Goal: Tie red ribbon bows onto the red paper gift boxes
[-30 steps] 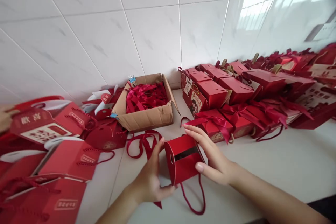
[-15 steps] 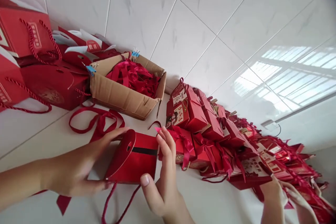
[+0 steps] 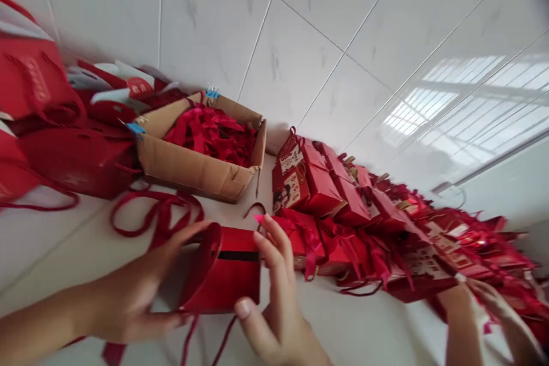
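The left hand [image 3: 114, 300] spans the rounded end of a red box [image 3: 234, 286], its fingers parted widely, one at the top and the thumb near the bottom, probably so the light card is steadied without being crushed. The right hand [image 3: 278, 314] meets the opposite end, fingers at the upper edge and thumb by the lower corner; both sets of fingers grip the box lightly between them. This leaves the dark slot facing up, in plain sight. Whether its base touches the bench [image 3: 343, 331] I cannot tell. The cord handle [image 3: 225, 338] hangs towards the person, out of the fingers' way. A loose ribbon [image 3: 135, 230] lies just beyond the left hand, and the cardboard box [image 3: 189, 168] behind corrals many more ribbons [image 3: 214, 134], seemingly for easy reach. Bow-topped boxes [image 3: 302, 237] line up in front of stacked boxes [image 3: 323, 189], which likely saves room against the wall [image 3: 309, 63]
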`<state>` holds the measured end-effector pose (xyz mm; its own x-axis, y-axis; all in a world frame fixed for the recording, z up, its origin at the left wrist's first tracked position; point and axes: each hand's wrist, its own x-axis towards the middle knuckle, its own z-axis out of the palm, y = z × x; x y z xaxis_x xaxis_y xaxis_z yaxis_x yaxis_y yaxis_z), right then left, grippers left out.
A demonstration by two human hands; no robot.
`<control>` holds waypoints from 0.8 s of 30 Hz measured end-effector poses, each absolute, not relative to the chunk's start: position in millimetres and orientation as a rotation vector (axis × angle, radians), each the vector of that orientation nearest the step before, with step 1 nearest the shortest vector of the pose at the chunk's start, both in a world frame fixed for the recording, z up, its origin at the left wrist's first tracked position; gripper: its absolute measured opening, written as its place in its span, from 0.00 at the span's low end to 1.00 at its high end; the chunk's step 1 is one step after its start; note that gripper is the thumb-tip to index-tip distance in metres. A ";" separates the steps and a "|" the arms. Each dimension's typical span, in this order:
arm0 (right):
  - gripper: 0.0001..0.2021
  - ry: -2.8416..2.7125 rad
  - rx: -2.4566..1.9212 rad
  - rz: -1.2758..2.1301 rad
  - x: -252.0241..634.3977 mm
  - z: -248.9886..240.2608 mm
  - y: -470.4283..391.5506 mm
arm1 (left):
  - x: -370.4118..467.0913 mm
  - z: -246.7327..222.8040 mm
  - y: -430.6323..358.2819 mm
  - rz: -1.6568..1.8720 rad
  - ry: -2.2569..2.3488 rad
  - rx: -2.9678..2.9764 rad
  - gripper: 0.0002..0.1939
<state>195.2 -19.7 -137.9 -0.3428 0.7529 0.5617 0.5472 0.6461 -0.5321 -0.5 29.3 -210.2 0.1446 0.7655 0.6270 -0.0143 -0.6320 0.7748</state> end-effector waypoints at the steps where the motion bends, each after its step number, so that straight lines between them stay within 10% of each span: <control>1: 0.32 -2.024 -0.989 0.327 195.0 -133.7 -20.2 | -9.5 -203.1 29.1 1.369 0.710 1.840 0.40; 19: 0.13 -2.037 -1.109 0.305 120.7 -30.0 100.7 | -46.8 -176.9 44.3 0.863 0.567 2.269 0.61; 24: 0.10 -2.336 -1.044 0.411 124.0 -13.4 37.4 | -68.9 -145.9 64.7 1.072 0.903 2.264 0.29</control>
<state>124.0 37.4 -13.4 -0.5522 0.7555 0.3526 0.5897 0.6529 -0.4754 -68.9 64.7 -145.9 0.4770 0.7298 0.4898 0.3584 -0.6704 0.6497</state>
